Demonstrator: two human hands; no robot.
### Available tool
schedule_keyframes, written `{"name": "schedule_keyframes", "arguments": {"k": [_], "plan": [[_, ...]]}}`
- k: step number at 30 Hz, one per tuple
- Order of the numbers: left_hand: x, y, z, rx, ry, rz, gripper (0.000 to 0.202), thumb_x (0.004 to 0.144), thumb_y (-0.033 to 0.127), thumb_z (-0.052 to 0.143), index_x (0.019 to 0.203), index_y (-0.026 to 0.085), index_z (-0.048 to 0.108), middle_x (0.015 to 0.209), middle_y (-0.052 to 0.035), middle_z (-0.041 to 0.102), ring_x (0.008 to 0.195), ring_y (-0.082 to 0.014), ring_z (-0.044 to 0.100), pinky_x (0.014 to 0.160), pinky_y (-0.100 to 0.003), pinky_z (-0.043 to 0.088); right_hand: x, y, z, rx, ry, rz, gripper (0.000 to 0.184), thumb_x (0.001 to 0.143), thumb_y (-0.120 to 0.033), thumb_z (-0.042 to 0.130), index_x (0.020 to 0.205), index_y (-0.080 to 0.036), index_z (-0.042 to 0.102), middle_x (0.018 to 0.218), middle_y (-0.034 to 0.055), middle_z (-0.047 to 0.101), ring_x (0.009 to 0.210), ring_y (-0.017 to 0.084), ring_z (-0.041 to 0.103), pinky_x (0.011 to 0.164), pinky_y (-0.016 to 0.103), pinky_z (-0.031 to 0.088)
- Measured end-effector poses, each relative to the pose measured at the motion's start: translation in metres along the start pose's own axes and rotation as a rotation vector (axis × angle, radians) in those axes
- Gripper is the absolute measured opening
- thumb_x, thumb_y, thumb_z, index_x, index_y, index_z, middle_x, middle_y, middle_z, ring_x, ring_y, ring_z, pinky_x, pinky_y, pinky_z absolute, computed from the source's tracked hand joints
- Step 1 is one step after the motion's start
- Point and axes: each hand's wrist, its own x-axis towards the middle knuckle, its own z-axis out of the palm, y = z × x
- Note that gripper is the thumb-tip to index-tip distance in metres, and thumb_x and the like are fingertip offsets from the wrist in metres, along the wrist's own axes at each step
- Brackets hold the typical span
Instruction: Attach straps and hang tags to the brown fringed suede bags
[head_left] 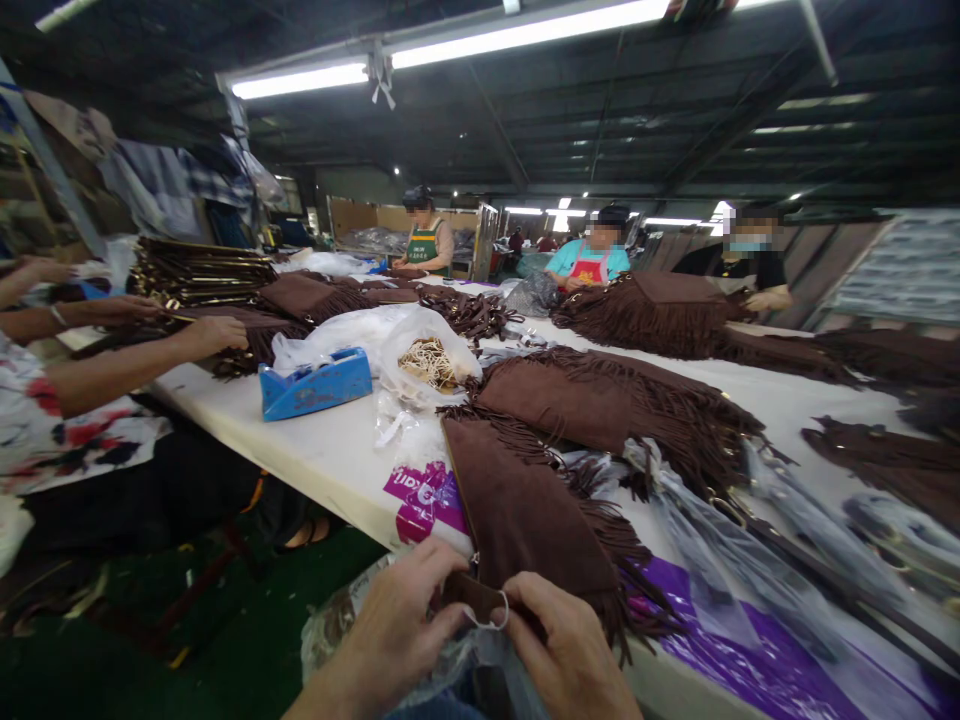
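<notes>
At the table's near edge, my left hand point(401, 625) pinches a short dark brown strap point(480, 597) between thumb and fingers. Close beside it, my right hand point(566, 645) grips the strap's other side, and a thin white band point(493, 627) loops out between the two thumbs. How far the band goes round the strap is hidden by my fingers. Just beyond both hands lies a brown fringed bag point(517, 490) with a zipper along its left edge. Purple and white plastic packaging point(427, 500) shows beside the bag.
A blue tape dispenser point(319, 385) and an open plastic bag of pale bands point(429, 362) stand on the white table point(337, 450). More fringed bags point(570, 400) are piled beyond. At left, a co-worker's hands point(210, 335) handle brown pieces; several people work across the table.
</notes>
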Motion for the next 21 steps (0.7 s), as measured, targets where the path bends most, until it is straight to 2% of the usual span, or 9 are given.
{"name": "schedule_keyframes", "arguments": {"k": [3,4,6,8,10,14,17,19,21], "plan": [[-0.002,-0.005,0.004,-0.050,-0.068,-0.087,0.012,0.082,0.022,0.051,0.073,0.018,0.058,0.071,-0.0004,0.059,0.068,-0.0153,0.053,0.063,-0.024,0.035,-0.003,0.001,-0.002,0.034,-0.003,0.018,0.011,0.091,-0.022,0.054,0.082,-0.021,0.060,0.077,-0.0018,0.064,0.071,0.014,0.063,0.065,0.021,0.045],[-0.003,-0.008,0.002,-0.096,-0.070,-0.109,0.017,0.083,0.025,0.050,0.069,0.018,0.055,0.067,0.0005,0.057,0.066,-0.0144,0.051,0.061,-0.023,0.034,-0.004,0.003,-0.004,0.038,0.010,0.019,0.009,0.091,-0.023,0.053,0.092,-0.022,0.062,0.081,-0.0011,0.065,0.074,0.015,0.064,0.068,0.022,0.047],[-0.008,-0.019,-0.006,-0.180,-0.071,-0.153,0.023,0.084,0.030,0.049,0.065,0.018,0.049,0.063,0.0026,0.050,0.063,-0.0129,0.045,0.059,-0.023,0.032,-0.007,0.011,-0.006,0.000,0.039,0.020,0.029,0.092,-0.024,0.049,0.120,-0.023,0.059,0.089,0.0012,0.066,0.079,0.017,0.066,0.072,0.024,0.050],[-0.016,-0.042,-0.017,-0.200,-0.059,-0.209,0.027,0.084,0.035,0.049,0.063,0.019,0.043,0.062,0.0041,0.043,0.062,-0.0120,0.041,0.057,-0.022,0.031,-0.010,0.019,-0.006,-0.087,0.037,0.027,0.045,0.092,-0.022,0.046,0.137,-0.024,0.049,0.097,0.0045,0.066,0.083,0.019,0.067,0.073,0.027,0.052],[-0.029,-0.073,-0.025,-0.191,-0.078,-0.287,0.031,0.082,0.041,0.050,0.063,0.019,0.039,0.062,0.0049,0.039,0.060,-0.0116,0.038,0.055,-0.021,0.030,-0.011,0.025,-0.004,-0.164,-0.017,0.041,0.051,0.090,-0.020,0.046,0.141,-0.025,0.047,0.103,0.0072,0.065,0.086,0.021,0.067,0.073,0.029,0.054],[-0.058,-0.123,-0.025,-0.215,-0.299,-0.379,0.031,0.080,0.048,0.049,0.068,0.020,0.046,0.063,0.0038,0.044,0.057,-0.0129,0.043,0.052,-0.021,0.036,-0.010,0.024,0.003,-0.259,-0.040,0.106,0.053,0.088,-0.015,0.043,0.140,-0.023,0.049,0.104,0.0091,0.064,0.084,0.022,0.068,0.072,0.030,0.055],[-0.064,-0.118,-0.015,0.052,-0.157,-0.216,0.025,0.085,0.044,0.048,0.082,0.021,0.058,0.084,-0.0025,0.061,0.078,-0.0190,0.057,0.070,-0.025,0.046,-0.011,0.027,0.006,-0.229,-0.022,0.084,0.052,0.089,-0.015,0.043,0.140,-0.022,0.049,0.106,0.0089,0.065,0.086,0.020,0.068,0.075,0.027,0.055],[-0.054,-0.094,-0.007,0.163,-0.014,-0.113,0.025,0.088,0.044,0.047,0.094,0.023,0.060,0.098,-0.0054,0.065,0.089,-0.0208,0.059,0.079,-0.026,0.046,-0.012,0.034,0.008,-0.177,-0.012,0.040,0.049,0.089,-0.019,0.048,0.138,-0.023,0.052,0.106,0.0083,0.066,0.092,0.019,0.068,0.079,0.024,0.055],[-0.033,-0.063,0.001,0.135,0.032,-0.066,0.026,0.092,0.043,0.043,0.097,0.023,0.059,0.093,-0.0055,0.066,0.083,-0.0197,0.061,0.075,-0.026,0.045,-0.013,0.043,0.009,-0.141,0.015,0.014,0.046,0.086,-0.018,0.053,0.131,-0.025,0.059,0.102,0.0065,0.069,0.092,0.019,0.069,0.079,0.021,0.055]]}}
